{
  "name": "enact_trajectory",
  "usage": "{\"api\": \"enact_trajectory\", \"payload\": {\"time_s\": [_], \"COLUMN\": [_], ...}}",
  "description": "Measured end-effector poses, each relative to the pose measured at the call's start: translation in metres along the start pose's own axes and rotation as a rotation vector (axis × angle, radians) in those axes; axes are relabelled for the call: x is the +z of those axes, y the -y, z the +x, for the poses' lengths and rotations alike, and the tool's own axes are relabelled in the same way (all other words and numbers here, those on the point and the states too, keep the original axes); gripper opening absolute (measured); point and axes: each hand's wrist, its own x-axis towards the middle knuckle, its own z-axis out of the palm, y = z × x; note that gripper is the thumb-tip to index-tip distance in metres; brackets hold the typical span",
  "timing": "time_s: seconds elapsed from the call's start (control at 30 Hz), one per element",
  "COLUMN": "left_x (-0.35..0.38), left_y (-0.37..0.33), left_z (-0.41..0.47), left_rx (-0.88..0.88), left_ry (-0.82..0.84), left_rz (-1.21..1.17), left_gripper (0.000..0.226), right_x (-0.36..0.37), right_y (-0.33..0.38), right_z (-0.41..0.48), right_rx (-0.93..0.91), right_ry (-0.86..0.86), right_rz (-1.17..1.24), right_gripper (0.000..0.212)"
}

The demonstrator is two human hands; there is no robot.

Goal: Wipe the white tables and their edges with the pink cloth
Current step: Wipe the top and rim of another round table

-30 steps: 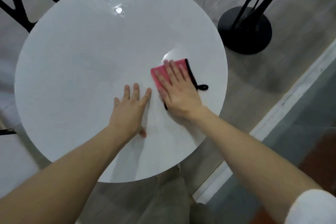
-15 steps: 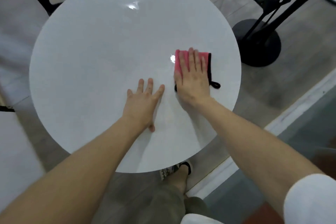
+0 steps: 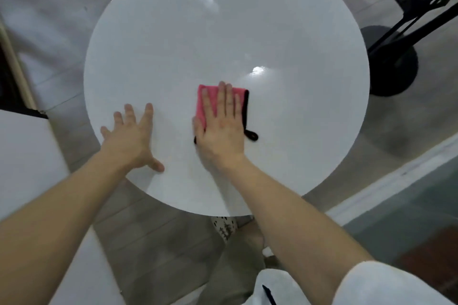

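- The table is round, white and glossy, with two glints of light on its top.
- The cloth is pink with a black edge and loop; it lies flat on the table, nearer the person's edge than the middle.
- The right hand lies spread flat on the cloth, fingers straight, gripping nothing.
- The left hand is spread wide, palm down on the table's near left rim, well apart from the cloth.
- A black chair base stands on the floor beyond the table's right rim.

Round white table: smooth, glossy top, two light reflections visible. Pink cloth: soft fabric, matt, black-trimmed edge. Floor, lower centre: apparently matt wood-look planks; blurred.
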Motion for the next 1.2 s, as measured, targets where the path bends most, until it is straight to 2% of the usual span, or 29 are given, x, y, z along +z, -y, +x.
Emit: {"api": "enact_trajectory", "payload": {"time_s": [0.03, 0.1, 0.17, 0.27, 0.33, 0.4, 0.43, 0.47, 0.5, 0.6, 0.67, 0.73, 0.77, 0.87, 0.97, 1.03, 1.1, 1.17, 1.2], "left_x": [0.001, 0.004, 0.003, 0.002, 0.002, 0.003, 0.004, 0.005, 0.007, 0.009, 0.009, 0.008, 0.008, 0.007, 0.005, 0.005, 0.003, -0.001, -0.005], "left_y": [0.003, 0.005, 0.004, 0.006, 0.009, 0.01, 0.011, 0.013, 0.013, 0.015, 0.017, 0.019, 0.018, 0.018, 0.018, 0.019, 0.023, 0.037, 0.049], "left_z": [0.001, 0.002, 0.0, -0.001, -0.001, 0.001, 0.003, 0.004, 0.004, 0.006, 0.008, 0.005, 0.004, 0.002, 0.002, 0.001, 0.0, -0.002, 0.0], "left_rx": [0.001, 0.008, 0.026, 0.039, 0.05, 0.07, 0.077, 0.078, 0.08, 0.089, 0.097, 0.108, 0.111, 0.109, 0.133, 0.147, 0.171, 0.248, 0.313], "left_ry": [0.003, -0.017, -0.034, -0.074, -0.093, -0.115, -0.123, -0.127, -0.133, -0.165, -0.174, -0.166, -0.163, -0.16, -0.145, -0.135, -0.131, -0.157, -0.192], "left_rz": [-0.011, -0.027, 0.003, 0.045, 0.061, 0.069, 0.072, 0.074, 0.077, 0.074, 0.083, 0.082, 0.077, 0.072, 0.085, 0.091, 0.086, 0.106, 0.126], "left_gripper": [0.18, 0.181, 0.179, 0.177, 0.177, 0.178, 0.178, 0.178, 0.178, 0.177, 0.177, 0.177, 0.176, 0.176, 0.177, 0.177, 0.173, 0.159, 0.144], "right_x": [0.002, -0.002, -0.013, -0.041, -0.052, -0.046, -0.038, -0.027, -0.013, 0.017, 0.018, 0.016, 0.011, -0.019, -0.036, -0.028, -0.015, 0.003, 0.014], "right_y": [0.017, 0.0, -0.058, -0.161, -0.196, -0.177, -0.148, -0.11, -0.068, 0.046, 0.055, 0.017, -0.013, -0.109, -0.137, -0.122, -0.088, -0.027, 0.015], "right_z": [-0.01, -0.02, -0.026, -0.022, -0.01, 0.004, 0.011, 0.018, 0.023, 0.026, 0.02, 0.007, 0.0, -0.013, -0.004, 0.004, 0.011, 0.02, 0.03], "right_rx": [-0.117, -0.263, -0.262, 0.065, 0.306, 0.539, 0.609, 0.603, 0.507, 0.036, -0.152, -0.238, -0.204, 0.094, 0.275, 0.373, 0.516, 0.589, 0.568], "right_ry": [0.057, 0.084, 0.051, -0.038, -0.086, -0.136, -0.155, -0.17, -0.171, -0.051, -0.017, -0.035, -0.051, -0.075, -0.009, 0.0, -0.069, -0.132, -0.158], "right_rz": [0.024, 0.063, 0.034, -0.08, -0.134, -0.125, -0.115, -0.114, -0.094, 0.0, 0.043, 0.045, 0.007, -0.117, -0.171, -0.203, -0.196, -0.154, -0.133], "right_gripper": [0.071, 0.071, 0.07, 0.072, 0.072, 0.073, 0.074, 0.074, 0.073, 0.07, 0.068, 0.067, 0.067, 0.071, 0.074, 0.076, 0.076, 0.076, 0.076]}}
